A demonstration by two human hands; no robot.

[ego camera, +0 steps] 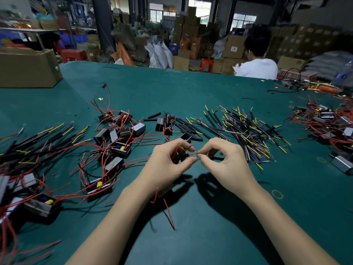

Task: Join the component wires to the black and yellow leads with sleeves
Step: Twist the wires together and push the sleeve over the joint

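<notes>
Above the green table, my left hand grips a small black component whose red wires hang below my wrist. Its thumb and forefinger pinch a red wire end at the centre. My right hand pinches the bare tip of a black sleeved lead and holds it against that wire end. The two fingertips almost touch. A heap of black and yellow leads lies beyond my right hand. Loose black sleeves lie beyond my left hand.
Several black box components with red wires lie to the left, more at the far right. Leads with ring terminals spread at the left. A cardboard box stands at the back left. A person in white sits past the table's far edge.
</notes>
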